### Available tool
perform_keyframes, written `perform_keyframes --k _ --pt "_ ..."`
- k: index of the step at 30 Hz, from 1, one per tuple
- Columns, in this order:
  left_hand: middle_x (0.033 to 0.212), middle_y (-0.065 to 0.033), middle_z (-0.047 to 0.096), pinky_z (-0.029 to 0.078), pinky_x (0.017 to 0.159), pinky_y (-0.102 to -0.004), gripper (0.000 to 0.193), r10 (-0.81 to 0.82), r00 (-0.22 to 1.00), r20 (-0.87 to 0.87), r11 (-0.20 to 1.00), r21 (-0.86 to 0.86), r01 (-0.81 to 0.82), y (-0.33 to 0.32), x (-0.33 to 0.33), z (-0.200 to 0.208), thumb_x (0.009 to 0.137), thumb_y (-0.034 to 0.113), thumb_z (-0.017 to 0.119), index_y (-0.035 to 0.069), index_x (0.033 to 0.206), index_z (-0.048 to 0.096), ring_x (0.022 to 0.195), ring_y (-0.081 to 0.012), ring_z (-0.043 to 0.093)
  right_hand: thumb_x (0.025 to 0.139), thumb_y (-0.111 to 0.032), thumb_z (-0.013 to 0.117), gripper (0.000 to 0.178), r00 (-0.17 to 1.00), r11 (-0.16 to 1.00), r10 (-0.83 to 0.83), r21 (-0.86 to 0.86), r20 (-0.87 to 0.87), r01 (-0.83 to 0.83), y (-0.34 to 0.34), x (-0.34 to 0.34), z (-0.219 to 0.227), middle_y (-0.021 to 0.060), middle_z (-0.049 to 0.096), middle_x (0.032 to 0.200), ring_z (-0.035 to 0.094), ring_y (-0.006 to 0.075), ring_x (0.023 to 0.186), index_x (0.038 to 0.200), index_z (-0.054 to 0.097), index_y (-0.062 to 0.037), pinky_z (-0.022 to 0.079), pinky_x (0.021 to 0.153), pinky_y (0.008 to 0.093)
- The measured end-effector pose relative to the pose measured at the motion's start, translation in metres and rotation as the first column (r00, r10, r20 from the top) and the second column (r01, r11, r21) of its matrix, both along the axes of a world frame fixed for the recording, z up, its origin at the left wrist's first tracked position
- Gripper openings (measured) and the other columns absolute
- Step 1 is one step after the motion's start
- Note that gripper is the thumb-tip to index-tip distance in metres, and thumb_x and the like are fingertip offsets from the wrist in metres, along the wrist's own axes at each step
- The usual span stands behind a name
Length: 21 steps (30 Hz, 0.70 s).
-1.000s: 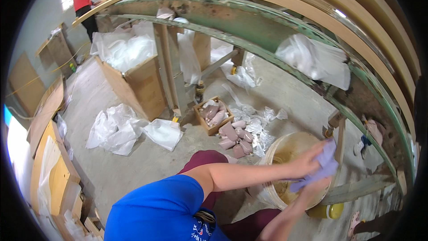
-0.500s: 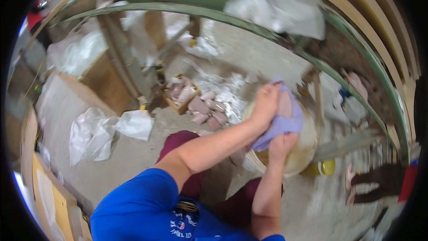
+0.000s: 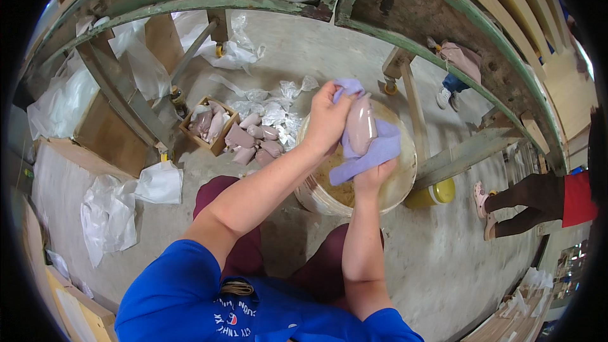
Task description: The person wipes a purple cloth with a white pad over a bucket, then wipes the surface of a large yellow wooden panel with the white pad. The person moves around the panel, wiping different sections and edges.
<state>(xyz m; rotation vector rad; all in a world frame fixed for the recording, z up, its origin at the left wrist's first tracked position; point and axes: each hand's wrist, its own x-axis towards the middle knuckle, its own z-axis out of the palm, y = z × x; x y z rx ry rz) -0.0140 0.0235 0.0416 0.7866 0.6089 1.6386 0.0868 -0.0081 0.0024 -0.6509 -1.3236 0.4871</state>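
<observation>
Evidently, I had the right hand [image 3: 375,178] gripping a purple cloth [image 3: 385,144] at the centre of the frame, just below a pinkish pouch [image 3: 361,130]. The left hand [image 3: 330,120] was closed on the cloth by the pouch's upper end — whether on the pouch too, I couldn't tell. Both hands were over a stained bucket [image 3: 313,199]. Left of centre, loose pouches [image 3: 239,137] lay beside a wooden box [image 3: 228,133]; a green beam [image 3: 190,5] crossed above.
</observation>
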Motion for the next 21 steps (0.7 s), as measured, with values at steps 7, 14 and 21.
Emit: perform_keyframes --k 7,14,21 --pt "0.110 -0.0131 0.052 0.042 0.089 -0.0379 0.039 -0.349 0.937 0.026 0.911 -0.226 0.345 0.005 -0.008 -0.010 0.094 0.031 0.042 0.004 0.123 0.045 0.108 -0.0221 0.052 0.089 -0.017 0.052 0.035 0.684 0.807 0.246 -0.245 -0.687 -0.537 -0.003 -0.005 0.016 0.0115 0.055 0.114 0.056 0.0195 0.101 0.119 0.047 0.0005 0.046 0.088 0.0338" --pt "0.113 -0.0110 0.050 0.034 0.096 -0.0350 0.049 0.526 0.329 -0.784 0.828 0.385 -0.407 0.023 -0.014 -0.043 0.090 0.032 0.047 0.005 0.130 0.040 0.103 -0.0209 0.049 0.089 -0.012 0.051 0.022 0.872 0.951 -0.002 -0.272 -0.490 -0.150 0.014 0.033 -0.002 0.0098 0.057 0.106 0.058 0.0187 0.096 0.108 0.050 -0.0003 0.048 0.083 0.0316" --pt "0.113 -0.0061 0.051 0.048 0.079 -0.0304 0.046 -0.331 0.909 -0.251 0.943 -0.121 0.310 -0.030 0.042 -0.031 0.087 0.016 0.053 0.010 0.130 0.037 0.103 -0.0157 0.051 0.092 -0.015 0.047 0.017 0.886 0.890 -0.442 -0.193 -0.140 0.414 0.012 0.050 -0.009 0.0068 0.058 0.088 0.056 0.0133 0.076 0.097 0.052 0.0006 0.046 0.065 0.0283"
